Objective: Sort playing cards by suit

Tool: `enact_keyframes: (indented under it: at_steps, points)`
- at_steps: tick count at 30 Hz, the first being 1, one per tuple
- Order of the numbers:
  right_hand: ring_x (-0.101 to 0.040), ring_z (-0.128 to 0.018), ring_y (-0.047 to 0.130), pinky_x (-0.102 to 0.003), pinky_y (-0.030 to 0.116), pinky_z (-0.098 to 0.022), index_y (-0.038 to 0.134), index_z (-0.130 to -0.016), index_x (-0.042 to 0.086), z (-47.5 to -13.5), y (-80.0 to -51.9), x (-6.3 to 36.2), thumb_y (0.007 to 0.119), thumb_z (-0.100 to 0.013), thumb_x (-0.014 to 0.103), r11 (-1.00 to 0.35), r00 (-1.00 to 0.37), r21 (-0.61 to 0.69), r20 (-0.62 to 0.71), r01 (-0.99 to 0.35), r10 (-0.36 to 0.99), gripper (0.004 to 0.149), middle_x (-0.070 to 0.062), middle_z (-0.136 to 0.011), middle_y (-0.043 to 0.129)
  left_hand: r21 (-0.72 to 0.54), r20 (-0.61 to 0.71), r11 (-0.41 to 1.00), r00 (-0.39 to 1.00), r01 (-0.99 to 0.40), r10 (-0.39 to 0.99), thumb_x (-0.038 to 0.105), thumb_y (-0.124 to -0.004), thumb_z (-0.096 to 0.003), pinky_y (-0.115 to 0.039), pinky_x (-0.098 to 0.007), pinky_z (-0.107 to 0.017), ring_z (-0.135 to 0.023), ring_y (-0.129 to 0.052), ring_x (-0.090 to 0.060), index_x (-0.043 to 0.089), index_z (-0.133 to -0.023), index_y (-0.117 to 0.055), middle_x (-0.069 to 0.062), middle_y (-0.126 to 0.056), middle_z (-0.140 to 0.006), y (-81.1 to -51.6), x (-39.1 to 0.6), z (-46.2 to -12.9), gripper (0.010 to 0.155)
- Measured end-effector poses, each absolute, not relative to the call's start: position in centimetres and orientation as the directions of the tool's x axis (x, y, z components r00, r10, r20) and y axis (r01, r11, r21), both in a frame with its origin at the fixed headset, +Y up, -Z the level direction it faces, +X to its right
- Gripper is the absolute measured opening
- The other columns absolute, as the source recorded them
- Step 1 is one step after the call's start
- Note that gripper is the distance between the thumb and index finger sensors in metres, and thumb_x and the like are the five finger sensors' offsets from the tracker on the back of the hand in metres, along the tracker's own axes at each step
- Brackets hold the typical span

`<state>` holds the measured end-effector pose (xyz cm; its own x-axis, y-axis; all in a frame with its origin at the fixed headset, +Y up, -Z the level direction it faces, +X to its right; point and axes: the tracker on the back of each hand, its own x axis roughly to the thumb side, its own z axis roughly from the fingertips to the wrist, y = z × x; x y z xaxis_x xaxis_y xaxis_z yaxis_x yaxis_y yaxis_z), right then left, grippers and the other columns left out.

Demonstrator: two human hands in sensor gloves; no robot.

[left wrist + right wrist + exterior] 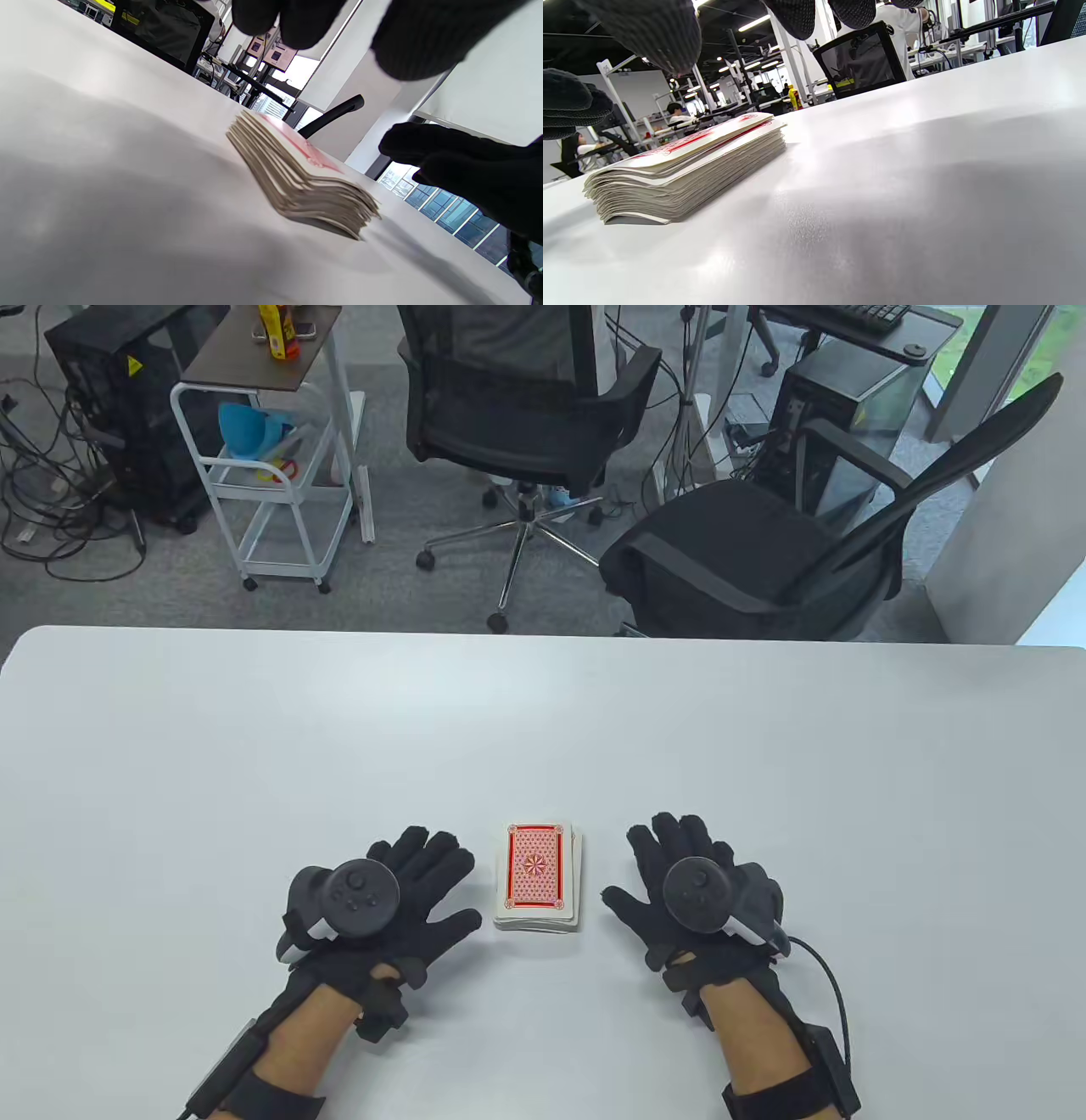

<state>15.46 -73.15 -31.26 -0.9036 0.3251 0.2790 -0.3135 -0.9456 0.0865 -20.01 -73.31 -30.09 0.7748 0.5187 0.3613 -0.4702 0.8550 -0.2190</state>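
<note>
Squarely between both hands, deck point(538, 877) untouched.

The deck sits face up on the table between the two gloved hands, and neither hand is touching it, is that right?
Not quite: the deck lies face down, its red patterned back showing in the table view. It does sit between the left hand and right hand, untouched.

Face-down card deck point(539, 877) on white table point(543, 729), left hand point(382, 899) and right hand point(691, 891) flanking (fingers relaxed, not touching).
</note>
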Motion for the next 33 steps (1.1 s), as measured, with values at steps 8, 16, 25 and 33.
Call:
enact_keyframes:
  at_steps: [8,16,25,33]
  points:
    - [-0.052,-0.109,0.022,-0.076,0.029,-0.068,0.042,-0.114,0.02,-30.9,-72.6,16.0,0.077,-0.057,0.061,-0.937,-0.898,0.057,0.271,-0.343,0.346,0.079,-0.021,-0.121,0.031,-0.235,0.388,0.853,0.76,-0.465,0.521,0.07,-0.08,-0.0494,-0.028,-0.061,-0.079,-0.114,-0.035,-0.033,0.032,-0.112,-0.053,0.003,-0.045,-0.122,-73.3,-19.1,-29.6,0.078]
    - [-0.052,-0.109,0.022,-0.076,0.027,-0.069,0.043,-0.114,0.021,-30.7,-72.5,15.1,0.077,-0.057,0.061,-0.949,-0.906,0.061,0.287,-0.309,0.313,0.078,-0.021,-0.121,0.032,-0.257,0.365,0.835,0.751,-0.487,0.55,0.07,-0.079,-0.0498,-0.028,-0.062,-0.079,-0.114,-0.034,-0.033,0.033,-0.113,-0.05,0.003,-0.043,-0.122,-73.5,-18.9,-29.5,0.079]
    - [-0.054,-0.107,0.035,-0.076,0.031,-0.069,0.044,-0.114,0.014,-31.8,-69.5,11.6,0.075,-0.057,0.061,-0.937,-0.874,0.104,0.34,-0.333,0.348,0.08,-0.026,-0.118,0.044,-0.469,0.154,0.599,0.608,-0.649,0.779,0.071,-0.074,-0.0523,-0.033,-0.064,-0.078,-0.112,-0.031,-0.043,0.034,-0.115,-0.034,0.001,-0.028,-0.123,-73.2,-16.8,-31.2,0.083]
    - [-0.065,-0.101,0.03,-0.076,0.034,-0.066,0.017,-0.114,0.014,-32.8,-74.3,7.3,0.065,-0.06,0.065,-0.776,-0.883,0.49,0.026,-0.397,0.469,0.088,-0.04,-0.111,0.035,-0.569,-0.294,0.195,0.419,-0.799,0.859,0.079,-0.064,-0.0537,-0.045,-0.069,-0.072,-0.102,-0.028,-0.06,0.036,-0.108,0.001,-0.009,0.001,-0.116,-75.3,-14.3,-33.3,0.095]
